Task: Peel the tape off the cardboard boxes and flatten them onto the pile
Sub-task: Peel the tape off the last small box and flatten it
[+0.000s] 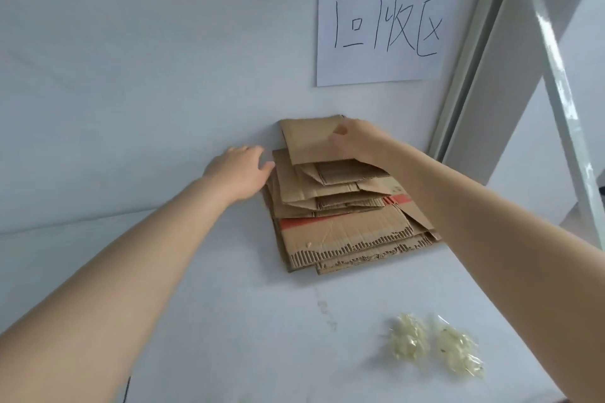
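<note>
A pile of flattened brown cardboard boxes lies on the white table against the back wall. On top of it sits a smaller flattened cardboard piece. My right hand holds this top piece at its right edge, thumb over its upper face. My left hand touches the left edge of the pile with straight fingers. Two crumpled wads of peeled clear tape lie on the table at the near right.
A white paper sign with handwritten characters is taped to the wall above the pile. A pale metal frame stands at the right, next to the table's right edge. The white table stretches in front of the pile.
</note>
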